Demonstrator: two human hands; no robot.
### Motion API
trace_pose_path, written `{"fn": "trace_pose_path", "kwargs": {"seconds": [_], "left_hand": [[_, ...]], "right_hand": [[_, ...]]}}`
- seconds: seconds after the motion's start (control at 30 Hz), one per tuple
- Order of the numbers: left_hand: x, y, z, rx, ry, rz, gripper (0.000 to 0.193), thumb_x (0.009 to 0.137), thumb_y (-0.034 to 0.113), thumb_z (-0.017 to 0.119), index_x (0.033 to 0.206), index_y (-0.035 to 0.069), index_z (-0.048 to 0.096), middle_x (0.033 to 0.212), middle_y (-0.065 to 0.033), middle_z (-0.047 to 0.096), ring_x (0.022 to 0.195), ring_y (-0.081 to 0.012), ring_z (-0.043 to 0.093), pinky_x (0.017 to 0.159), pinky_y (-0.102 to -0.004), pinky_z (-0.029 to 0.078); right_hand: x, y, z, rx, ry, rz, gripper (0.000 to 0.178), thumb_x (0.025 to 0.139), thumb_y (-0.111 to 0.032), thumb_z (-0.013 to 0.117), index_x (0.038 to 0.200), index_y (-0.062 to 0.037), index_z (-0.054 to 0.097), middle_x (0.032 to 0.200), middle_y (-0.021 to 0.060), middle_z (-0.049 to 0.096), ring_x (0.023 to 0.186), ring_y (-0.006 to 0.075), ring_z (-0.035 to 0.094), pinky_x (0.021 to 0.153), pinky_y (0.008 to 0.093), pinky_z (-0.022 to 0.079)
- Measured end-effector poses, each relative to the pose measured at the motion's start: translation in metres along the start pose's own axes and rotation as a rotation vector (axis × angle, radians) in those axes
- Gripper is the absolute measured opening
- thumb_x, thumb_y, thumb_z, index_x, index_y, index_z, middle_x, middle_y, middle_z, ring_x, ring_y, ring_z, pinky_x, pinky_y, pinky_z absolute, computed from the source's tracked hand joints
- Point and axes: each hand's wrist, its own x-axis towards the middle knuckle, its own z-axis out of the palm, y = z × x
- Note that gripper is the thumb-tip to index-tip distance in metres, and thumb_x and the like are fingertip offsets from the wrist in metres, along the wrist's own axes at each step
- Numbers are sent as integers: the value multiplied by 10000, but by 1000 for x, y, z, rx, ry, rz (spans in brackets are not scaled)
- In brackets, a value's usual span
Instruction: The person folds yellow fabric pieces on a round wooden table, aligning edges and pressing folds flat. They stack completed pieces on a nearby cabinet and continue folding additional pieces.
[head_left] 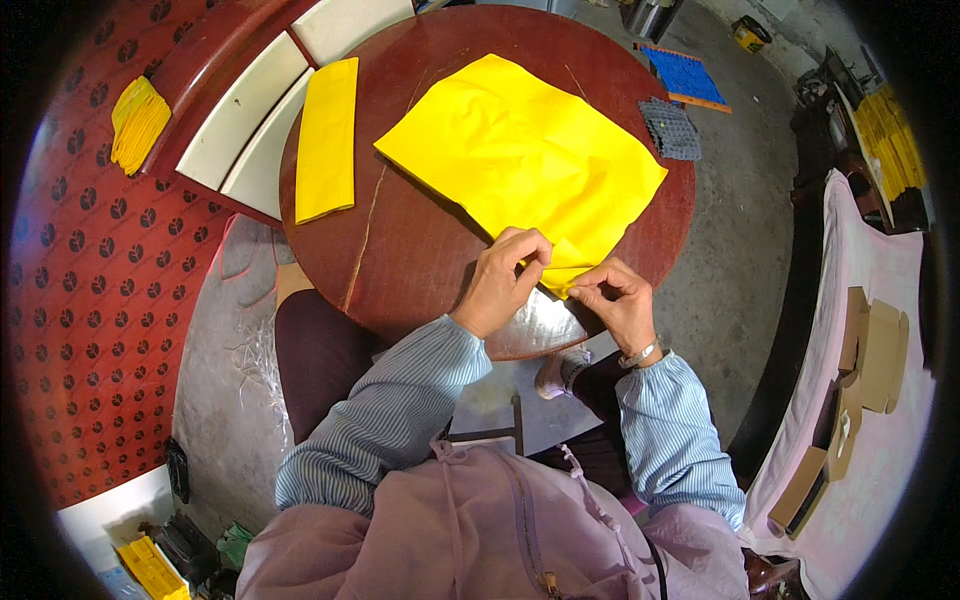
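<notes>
A large yellow cloth-like sheet lies spread on a round red-brown table, its near corner gathered in folds at the table's front edge. My left hand is closed on the sheet by that corner, with thumb and fingers curled together. Beside it my right hand pinches the corner's tip. Both forearms wear blue-and-white striped sleeves. To the left on the tabletop rests a folded yellow piece, long and narrow.
Drawers stand against the table's left side, with a yellow stack farther left. A grey bumpy pad sits at the table's right rim. Beyond lies a blue mat. Cardboard boxes rest on a pink cloth at right.
</notes>
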Motion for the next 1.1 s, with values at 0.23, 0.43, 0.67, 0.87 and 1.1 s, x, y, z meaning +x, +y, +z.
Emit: {"fn": "trace_pose_path", "kwargs": {"seconds": [0.23, 0.43, 0.67, 0.87, 1.1], "left_hand": [[2, -1, -9, 68, -81, 217, 95, 888, -9, 740, 971, 36, 724, 1054, -108, 719, 1066, -286, 680, 917, -380, 569], [0, 6, -2, 105, -33, 102, 122, 896, 11, 764, 999, 36, 705, 1045, -97, 712, 1034, -261, 693, 893, -361, 580], [0, 5, 4, -47, 25, -105, 135, 941, 18, 732, 1060, 55, 683, 1027, -86, 695, 982, -207, 708, 821, -320, 585], [1, -2, -4, 41, -45, 139, 156, 895, -20, 713, 1024, 58, 750, 1038, -91, 735, 1068, -254, 690, 934, -371, 573], [2, -4, -10, 61, -124, 209, 233, 804, -39, 735, 1015, 52, 772, 1068, -91, 742, 1131, -278, 671, 990, -391, 565]], "right_hand": [[0, 2, 1, 63, 19, 11, 144, 865, -30, 879, 961, -23, 772, 951, -6, 672, 811, 71, 590, 729, 224, 483], [-2, -5, 4, 71, 34, 7, 149, 864, -29, 879, 940, -25, 750, 932, -20, 650, 805, 63, 571, 721, 223, 479], [0, -9, -1, -158, 10, -200, 126, 865, -35, 874, 956, -29, 787, 931, -9, 671, 800, 76, 595, 725, 244, 499], [0, -1, -2, -42, 3, -7, 123, 872, -38, 870, 965, -21, 792, 964, 10, 693, 856, 100, 638, 766, 243, 514], [0, 4, 0, 34, 12, 25, 140, 871, -27, 870, 957, -14, 760, 970, 9, 682, 883, 104, 647, 808, 248, 534]]}}
